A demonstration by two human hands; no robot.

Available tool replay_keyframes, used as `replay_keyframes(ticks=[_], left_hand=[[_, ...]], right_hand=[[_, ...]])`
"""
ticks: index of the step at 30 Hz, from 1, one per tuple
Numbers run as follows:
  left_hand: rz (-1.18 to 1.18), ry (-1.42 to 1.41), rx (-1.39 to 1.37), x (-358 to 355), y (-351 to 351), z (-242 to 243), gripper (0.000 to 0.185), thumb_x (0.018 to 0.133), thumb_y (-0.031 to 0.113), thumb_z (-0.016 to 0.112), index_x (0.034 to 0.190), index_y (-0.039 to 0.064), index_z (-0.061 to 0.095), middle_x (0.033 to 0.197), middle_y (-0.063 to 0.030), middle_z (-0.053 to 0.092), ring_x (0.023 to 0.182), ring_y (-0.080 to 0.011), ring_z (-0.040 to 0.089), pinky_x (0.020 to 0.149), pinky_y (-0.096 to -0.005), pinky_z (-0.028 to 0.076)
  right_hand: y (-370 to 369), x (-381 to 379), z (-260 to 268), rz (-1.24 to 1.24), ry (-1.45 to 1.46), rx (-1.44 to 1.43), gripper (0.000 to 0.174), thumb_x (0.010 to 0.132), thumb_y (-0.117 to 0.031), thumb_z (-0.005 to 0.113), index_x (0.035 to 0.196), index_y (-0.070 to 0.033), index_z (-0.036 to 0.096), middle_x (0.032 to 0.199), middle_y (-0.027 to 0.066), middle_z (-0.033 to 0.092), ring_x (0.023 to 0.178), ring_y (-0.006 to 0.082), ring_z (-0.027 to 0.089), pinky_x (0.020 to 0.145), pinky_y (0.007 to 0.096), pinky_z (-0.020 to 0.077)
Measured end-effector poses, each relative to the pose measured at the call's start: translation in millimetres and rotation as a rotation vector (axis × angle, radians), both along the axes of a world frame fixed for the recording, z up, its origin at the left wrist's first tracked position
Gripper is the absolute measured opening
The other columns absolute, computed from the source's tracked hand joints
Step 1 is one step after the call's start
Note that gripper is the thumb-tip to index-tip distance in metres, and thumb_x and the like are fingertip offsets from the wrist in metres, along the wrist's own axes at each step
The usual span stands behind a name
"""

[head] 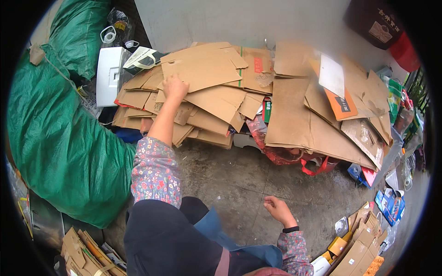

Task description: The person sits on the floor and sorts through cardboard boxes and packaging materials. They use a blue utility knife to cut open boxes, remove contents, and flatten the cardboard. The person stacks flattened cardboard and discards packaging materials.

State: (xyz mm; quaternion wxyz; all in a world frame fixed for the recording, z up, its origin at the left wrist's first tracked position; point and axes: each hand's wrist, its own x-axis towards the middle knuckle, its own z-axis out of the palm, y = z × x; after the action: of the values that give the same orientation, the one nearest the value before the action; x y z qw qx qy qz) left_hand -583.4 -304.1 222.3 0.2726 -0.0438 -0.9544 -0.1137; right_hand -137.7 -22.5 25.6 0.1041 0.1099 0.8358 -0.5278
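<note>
My left hand (175, 88) reaches forward onto a stack of flattened cardboard and rests at the lower left edge of the top sheet (203, 65); whether its fingers grip the edge cannot be told. Beneath that sheet lie more flattened cardboard pieces (214, 101), overlapping. My right hand (278, 209) hangs above the concrete floor (234, 176) with bent fingers and touches nothing. To the right of the stack, large cardboard sheets (297, 117) lie over a red plastic bag (276, 155), with a white card (331, 74) and an orange one (345, 105) on top.
Bulging green woven sacks (69, 148) fill the left side, beside a white foam box (109, 77) and a paper carrier bag (143, 59). Bundled cardboard stands at lower left (81, 255) and lower right (361, 241). Plastic bottles and packaging (407, 114) lie along the right; a pale wall (241, 20) rises behind.
</note>
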Motion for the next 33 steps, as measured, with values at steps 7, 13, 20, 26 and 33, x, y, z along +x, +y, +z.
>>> replay_keyframes(ticks=[7,13,20,26,33], left_hand=[[-0.022,-0.386,1.14,-76.6,-87.3,-37.3,0.033,0.074,0.02,0.076,0.092,-0.005,0.066,0.091,-0.0126,0.068,0.074,-0.0224,0.066,0.058,-0.0333,0.051],[-0.001,-0.587,0.448,-101.6,-70.0,1.2,0.02,0.071,0.011,0.079,0.083,0.0,0.068,0.073,-0.0093,0.066,0.054,-0.0187,0.06,0.049,-0.0318,0.046],[-0.124,-0.829,1.393,-82.0,-34.4,35.6,0.009,0.081,-0.003,0.063,0.085,0.002,0.056,0.073,-0.0049,0.058,0.057,-0.0117,0.057,0.046,-0.0194,0.047],[-0.176,-0.629,0.98,-71.1,-7.7,14.8,0.023,0.081,0.017,0.07,0.094,0.001,0.06,0.074,-0.0044,0.059,0.058,-0.0118,0.055,0.048,-0.0245,0.047],[-0.547,-0.886,0.942,31.2,-52.9,-42.3,0.034,0.083,0.027,0.071,0.1,-0.001,0.061,0.082,-0.0045,0.062,0.066,-0.011,0.058,0.058,-0.0253,0.05]], right_hand=[[-18.3,-12.9,-0.6,0.159,-0.054,0.142,0.031,0.086,-0.021,0.062,0.113,-0.005,0.062,0.1,0.0146,0.069,0.09,0.0308,0.066,0.078,0.0376,0.0518],[-25.2,-20.0,-2.3,0.118,-0.05,0.172,0.03,0.086,-0.022,0.062,0.111,-0.006,0.063,0.099,0.0153,0.069,0.09,0.0332,0.066,0.078,0.0391,0.0517],[-50.0,-33.0,-0.5,0.207,-0.12,0.164,0.03,0.088,-0.02,0.062,0.113,-0.003,0.062,0.101,0.015,0.069,0.09,0.0272,0.067,0.078,0.0356,0.0523],[-49.9,-41.2,19.8,0.188,-0.137,0.053,0.03,0.088,-0.02,0.062,0.113,-0.005,0.062,0.1,0.0152,0.068,0.088,0.0274,0.067,0.079,0.0352,0.0515],[-24.4,-179.4,120.1,0.099,0.379,0.338,0.038,0.084,-0.008,0.067,0.12,-0.005,0.056,0.113,0.0158,0.061,0.094,0.0246,0.064,0.078,0.0334,0.0526]])
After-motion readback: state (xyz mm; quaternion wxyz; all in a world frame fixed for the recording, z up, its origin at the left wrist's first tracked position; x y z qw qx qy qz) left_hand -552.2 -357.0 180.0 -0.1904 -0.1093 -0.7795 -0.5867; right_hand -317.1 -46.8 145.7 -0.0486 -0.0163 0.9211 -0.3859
